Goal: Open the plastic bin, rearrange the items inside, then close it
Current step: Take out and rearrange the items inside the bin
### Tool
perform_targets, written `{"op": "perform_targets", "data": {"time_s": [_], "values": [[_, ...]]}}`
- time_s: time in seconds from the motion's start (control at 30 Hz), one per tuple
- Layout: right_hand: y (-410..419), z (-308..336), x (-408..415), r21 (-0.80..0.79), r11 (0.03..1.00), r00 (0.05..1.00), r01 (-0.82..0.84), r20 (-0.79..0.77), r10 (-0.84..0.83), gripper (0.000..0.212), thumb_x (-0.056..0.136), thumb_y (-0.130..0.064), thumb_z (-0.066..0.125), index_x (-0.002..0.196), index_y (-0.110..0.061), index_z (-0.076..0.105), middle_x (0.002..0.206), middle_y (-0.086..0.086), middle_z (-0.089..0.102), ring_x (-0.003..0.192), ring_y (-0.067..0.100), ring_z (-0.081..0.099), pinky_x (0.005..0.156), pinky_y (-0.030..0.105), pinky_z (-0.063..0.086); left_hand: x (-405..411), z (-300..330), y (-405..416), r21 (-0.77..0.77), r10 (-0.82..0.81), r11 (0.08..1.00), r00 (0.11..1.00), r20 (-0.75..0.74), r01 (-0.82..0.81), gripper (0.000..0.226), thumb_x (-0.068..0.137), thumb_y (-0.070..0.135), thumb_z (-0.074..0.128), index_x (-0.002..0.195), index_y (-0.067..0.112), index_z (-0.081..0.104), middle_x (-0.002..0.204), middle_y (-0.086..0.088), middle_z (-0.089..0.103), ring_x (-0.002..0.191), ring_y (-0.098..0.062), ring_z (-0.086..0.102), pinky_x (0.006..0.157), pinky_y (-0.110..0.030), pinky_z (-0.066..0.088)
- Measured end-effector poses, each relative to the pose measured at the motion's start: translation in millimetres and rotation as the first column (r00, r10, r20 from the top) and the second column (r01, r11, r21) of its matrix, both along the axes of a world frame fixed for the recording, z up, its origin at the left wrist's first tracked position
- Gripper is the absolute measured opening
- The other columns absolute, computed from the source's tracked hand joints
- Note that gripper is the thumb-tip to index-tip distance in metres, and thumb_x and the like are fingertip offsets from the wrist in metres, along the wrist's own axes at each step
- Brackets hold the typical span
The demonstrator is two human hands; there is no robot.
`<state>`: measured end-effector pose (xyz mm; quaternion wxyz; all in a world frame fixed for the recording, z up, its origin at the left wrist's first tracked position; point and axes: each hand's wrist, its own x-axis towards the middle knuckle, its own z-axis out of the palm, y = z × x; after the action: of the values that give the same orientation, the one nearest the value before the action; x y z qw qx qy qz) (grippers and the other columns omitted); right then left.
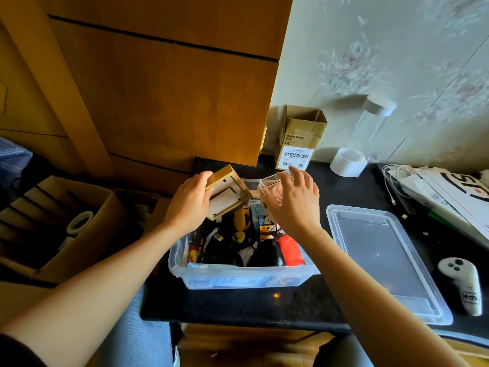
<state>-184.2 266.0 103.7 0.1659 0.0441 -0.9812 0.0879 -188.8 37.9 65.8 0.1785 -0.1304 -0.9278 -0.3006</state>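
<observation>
- The bin (238,276) stands open on the dark worktop (264,303), its long axis running from 6 toward 12 o'clock, away from the person.
- The lid (383,260) lies flat on the worktop just at 3 o'clock of the bin, underside up, its long axis running from about 11 to 5 o'clock.
- Inside the bin lie tangled black cables (222,255), a yellow item (242,221), a red item (289,250) and small printed packs.
- The left hand (189,205) grasps a wooden frame (227,192) over the bin's far-left corner, at 11 o'clock; the frame is tilted, its open back toward the camera.
- The right hand (293,200) grasps a clear box (275,186) over the bin's far-right corner, at 1 o'clock, fingers curled over its top.
- A carton (299,139) stands by the wall at 12 o'clock; a white controller (463,282) lies at 3 o'clock of the lid.
</observation>
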Motion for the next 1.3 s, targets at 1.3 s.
{"op": "perform_targets", "data": {"time_s": [1.3], "values": [[-101.3, -75.7, -44.7, -0.296, 0.846, 0.466, -0.443, 0.730, 0.500, 0.020, 0.092, -0.030, 0.056, 0.095, -0.013, 0.067, 0.100, 0.005, 0.066, 0.092, 0.018, 0.058, 0.079, 0.026, 0.043, 5.7, 9.8, -2.3, 0.094, 0.040, 0.995, 0.999, -0.023, -0.037, 0.031, 0.094, 0.014, 0.054, 0.125, 0.009, 0.052, 0.116, -0.006, 0.058, 0.104, -0.022, 0.054, 0.087, -0.036, 0.045]]}}
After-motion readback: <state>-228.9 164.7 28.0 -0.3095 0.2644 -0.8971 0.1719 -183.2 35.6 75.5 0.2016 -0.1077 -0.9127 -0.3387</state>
